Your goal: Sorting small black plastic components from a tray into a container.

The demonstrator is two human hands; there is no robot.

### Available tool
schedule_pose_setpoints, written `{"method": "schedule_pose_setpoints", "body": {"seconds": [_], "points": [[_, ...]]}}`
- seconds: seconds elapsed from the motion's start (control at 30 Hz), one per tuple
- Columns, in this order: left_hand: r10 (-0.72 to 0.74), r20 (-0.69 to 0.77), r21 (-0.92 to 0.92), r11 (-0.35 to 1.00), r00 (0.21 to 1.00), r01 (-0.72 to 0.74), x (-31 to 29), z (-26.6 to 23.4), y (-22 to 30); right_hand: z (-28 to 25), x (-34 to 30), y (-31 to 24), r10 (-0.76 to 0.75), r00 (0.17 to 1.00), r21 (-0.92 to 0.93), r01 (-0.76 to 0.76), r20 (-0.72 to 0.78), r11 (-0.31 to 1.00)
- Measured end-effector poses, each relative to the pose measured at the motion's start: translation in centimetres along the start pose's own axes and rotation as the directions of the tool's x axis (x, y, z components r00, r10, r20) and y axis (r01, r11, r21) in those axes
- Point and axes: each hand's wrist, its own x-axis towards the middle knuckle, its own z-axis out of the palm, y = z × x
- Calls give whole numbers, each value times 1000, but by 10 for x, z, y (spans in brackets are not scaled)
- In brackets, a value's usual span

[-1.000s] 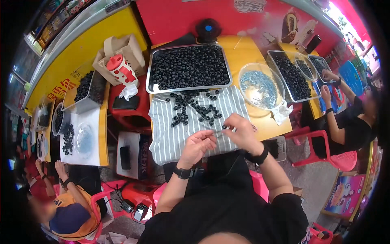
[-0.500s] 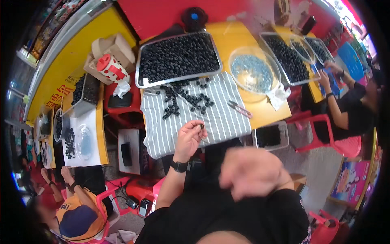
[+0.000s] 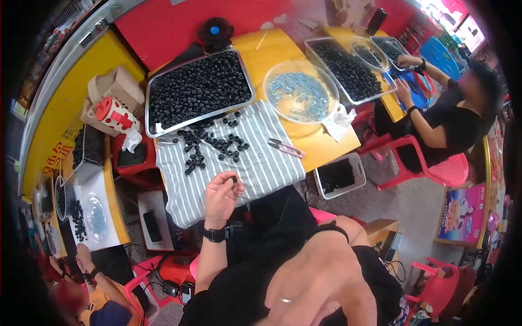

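My left hand (image 3: 222, 198), wearing a dark wristwatch, is closed, pinching a small black round piece (image 3: 234, 179) above the near edge of a grey-and-white striped cloth (image 3: 272, 171). My right hand (image 3: 323, 277), with a ring and a dark wristband, is raised close in front of my body; its fingertips are hidden, so its hold cannot be told. Several loose black round pieces (image 3: 196, 142) lie scattered on the cloth. Beyond them stands a metal tray (image 3: 254, 92) heaped with such pieces. Pink-handled snips (image 3: 288, 148) rest on the cloth's right part.
Right of the tray stands a clear bowl (image 3: 333, 106) of small shiny bits, with crumpled tissue (image 3: 338, 123) beside it. A white basket (image 3: 348, 190) of black pieces sits lower right. One co-worker (image 3: 451, 119) works at the right; others are at lower left.
The view has swung, so the table sits further left and lower. My right hand has come closer and lower, from a blur beside the cloth. The left still pinches the piece.
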Motion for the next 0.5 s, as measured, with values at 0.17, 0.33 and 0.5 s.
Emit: {"method": "schedule_pose_setpoints", "body": {"seconds": [0.17,0.33,0.5], "points": [[14,62,-15,1000,998,-13,3,-2,-1,-19,22,-5,-67,991,-125,82,119,989],[26,43,-26,999,999,-25,-3,-9,-2,-48,21,-30,170,961,-376,-78,219,923],[31,87,-59,998,996,-26,2,-4,-2,-97,-26,-52,240,734,-721,-675,-635,157]]}}
